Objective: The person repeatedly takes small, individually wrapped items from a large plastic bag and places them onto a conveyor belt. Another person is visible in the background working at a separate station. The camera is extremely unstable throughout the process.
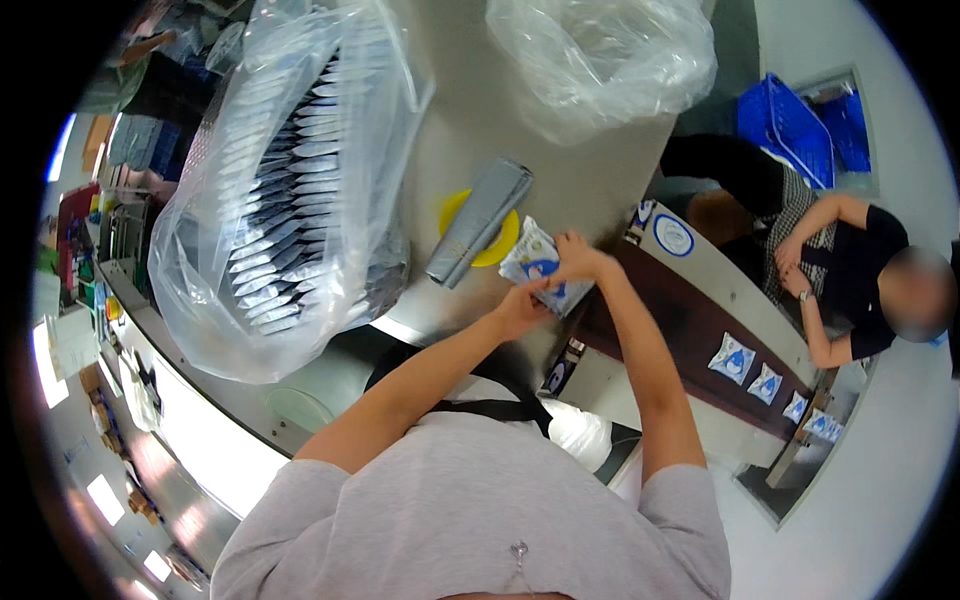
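A small white and blue packet [528, 246] is between my hands, over the end of the steel table. My left hand [522, 310] grips its near left edge, fingers closed. From the right, my right hand [583, 260] has its fingers closed over the packet's right side. Left of the packet lies a folded silver-grey pouch [482, 222] on top of a yellow ring-shaped thing [509, 241]. Farther left, a large clear plastic bag [190, 290] holds several silver pouches [318, 170] stacked in rows.
A dark conveyor belt [675, 340] runs off to the right, carrying several similar packets [732, 358]. Beyond it, a seated person [835, 260] has their hands together. Another clear bag [610, 60] lies at the table's far side, and a blue basket [787, 130] stands at the far right.
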